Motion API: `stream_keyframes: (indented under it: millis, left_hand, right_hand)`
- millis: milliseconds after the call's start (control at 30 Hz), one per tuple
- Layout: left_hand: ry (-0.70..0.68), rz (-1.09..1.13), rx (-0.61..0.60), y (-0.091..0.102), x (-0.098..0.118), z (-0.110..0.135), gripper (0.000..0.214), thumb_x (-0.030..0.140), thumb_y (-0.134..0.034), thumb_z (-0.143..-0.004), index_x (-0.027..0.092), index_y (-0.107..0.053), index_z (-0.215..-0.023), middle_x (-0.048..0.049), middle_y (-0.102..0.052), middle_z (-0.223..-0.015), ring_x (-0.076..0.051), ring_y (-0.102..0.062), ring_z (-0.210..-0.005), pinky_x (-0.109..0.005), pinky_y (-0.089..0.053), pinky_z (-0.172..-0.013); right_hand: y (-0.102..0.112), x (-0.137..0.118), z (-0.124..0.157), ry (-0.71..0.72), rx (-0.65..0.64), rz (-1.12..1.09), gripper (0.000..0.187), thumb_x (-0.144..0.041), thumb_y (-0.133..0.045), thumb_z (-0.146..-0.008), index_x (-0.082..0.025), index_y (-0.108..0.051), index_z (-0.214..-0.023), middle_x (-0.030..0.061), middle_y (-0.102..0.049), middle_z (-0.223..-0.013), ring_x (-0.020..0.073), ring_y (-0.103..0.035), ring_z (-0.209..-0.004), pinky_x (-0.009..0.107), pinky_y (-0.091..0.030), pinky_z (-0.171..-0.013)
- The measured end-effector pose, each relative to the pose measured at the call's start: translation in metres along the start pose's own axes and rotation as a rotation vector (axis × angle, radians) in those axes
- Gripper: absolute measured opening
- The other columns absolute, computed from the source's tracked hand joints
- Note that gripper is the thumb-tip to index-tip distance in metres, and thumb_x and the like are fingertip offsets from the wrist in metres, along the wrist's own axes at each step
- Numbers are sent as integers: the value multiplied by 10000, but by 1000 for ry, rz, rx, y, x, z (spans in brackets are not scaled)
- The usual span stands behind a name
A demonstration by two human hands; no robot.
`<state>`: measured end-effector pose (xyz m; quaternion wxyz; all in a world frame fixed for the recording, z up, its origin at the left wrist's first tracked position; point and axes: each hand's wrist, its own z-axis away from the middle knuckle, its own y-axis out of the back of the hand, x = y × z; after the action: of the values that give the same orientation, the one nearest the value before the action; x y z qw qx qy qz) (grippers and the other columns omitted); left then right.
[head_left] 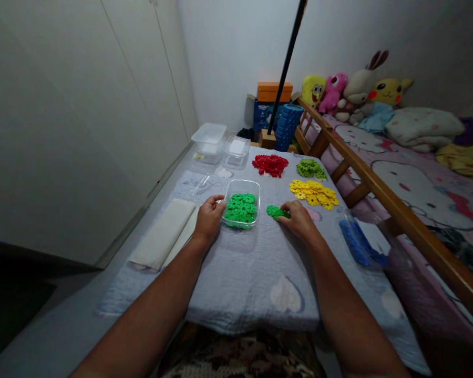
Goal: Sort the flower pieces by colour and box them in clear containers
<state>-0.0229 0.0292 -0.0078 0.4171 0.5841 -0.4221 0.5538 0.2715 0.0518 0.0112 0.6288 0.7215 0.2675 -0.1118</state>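
Observation:
A clear plastic container (259, 191) full of green flower-shaped discs (241, 208) stands at the middle of the table. My left hand (210, 216) grips its left wall, thumb and fingers closed on the rim. To the right of the container, my right hand (298, 218) has its fingers curled on a small pile of green discs (275, 212) lying on the cloth. Part of that pile is hidden under the fingers. Yellow discs (313, 193) lie in a heap just beyond my right hand.
Red pieces (270, 164) and light green pieces (311, 168) lie heaped farther back. Clear containers (208, 134) stand at the far left corner. A folded cream cloth (163, 233) is at left, a box of blue pieces (362, 244) at right. A wooden bed rail (358, 176) borders the right side.

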Motion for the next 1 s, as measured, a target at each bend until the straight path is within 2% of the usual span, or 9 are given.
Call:
stream_keyframes:
  millis: [200, 333, 400, 567, 633, 700, 800, 867, 1000]
  left_hand:
    - [6, 36, -20, 0, 3, 1, 436, 454, -681, -760, 160, -693, -1082, 55, -504, -638, -119, -452, -568, -236, -349, -545]
    - [28, 54, -16, -1, 8, 5, 448, 447, -687, -751, 155, -684, -1091, 59, -503, -638, -113, -436, -561, -234, -346, -542]
    - [30, 65, -10, -2, 10, 6, 450, 444, -694, -744, 150, -683, -1084, 60, -504, -638, -113, -441, -566, -235, -352, -549]
    - [29, 55, -4, -2, 9, 5, 451, 447, -693, -740, 146, -687, -1076, 52, -530, -652, -120, -465, -577, -244, -367, -561]
    - [27, 45, -8, -2, 7, 4, 458, 453, -691, -742, 149, -687, -1084, 47, -540, -662, -121, -470, -582, -244, -370, -564]
    - [27, 50, -14, -1, 6, 3, 468, 461, -691, -741, 151, -683, -1092, 45, -544, -668, -124, -480, -589, -244, -378, -570]
    - [28, 62, -19, -1, 5, 3, 475, 463, -694, -741, 150, -678, -1098, 50, -528, -658, -122, -471, -580, -242, -374, -563]
    - [28, 68, -24, -1, 5, 3, 471, 461, -697, -743, 148, -678, -1096, 53, -519, -652, -119, -460, -573, -242, -369, -557]
    - [25, 63, -30, -1, 3, 2, 467, 454, -694, -745, 148, -681, -1098, 45, -536, -671, -120, -467, -585, -242, -375, -560]
  right_hand:
    - [9, -1, 1, -100, -38, -130, 220, -183, -701, -726, -208, -727, -943, -6, -619, -765, 172, -575, -726, 289, -424, -711]
    - [22, 0, 0, -139, -107, -315, 102, -248, -689, -693, -211, -675, -787, -27, -600, -663, 149, -530, -626, 270, -385, -607]
    - [29, -3, -2, -132, -133, -422, 116, -305, -695, -683, -210, -648, -730, -26, -596, -652, 146, -525, -620, 268, -383, -593]
    - [40, -40, -9, -26, -126, -624, 214, -408, -697, -745, -204, -644, -779, -12, -623, -717, 151, -553, -672, 278, -427, -636]
    - [36, -62, -13, 34, -143, -603, 164, -370, -669, -792, -207, -649, -797, 1, -647, -763, 167, -579, -726, 296, -454, -690]
    - [29, -82, -18, 117, -115, -481, 83, -296, -666, -815, -214, -673, -803, 27, -692, -883, 204, -615, -884, 350, -473, -836]
    - [12, -102, -25, 195, -53, -247, 22, -211, -716, -806, -231, -724, -808, 56, -701, -1162, 275, -550, -1170, 475, -381, -1045]
    - [1, -110, -29, 199, -56, -143, 51, -196, -739, -809, -245, -749, -817, 53, -667, -1285, 303, -477, -1263, 534, -312, -1094]
    - [-16, -115, -35, 165, -77, -58, 74, -181, -743, -818, -249, -765, -797, 51, -644, -1339, 321, -421, -1304, 575, -255, -1119]
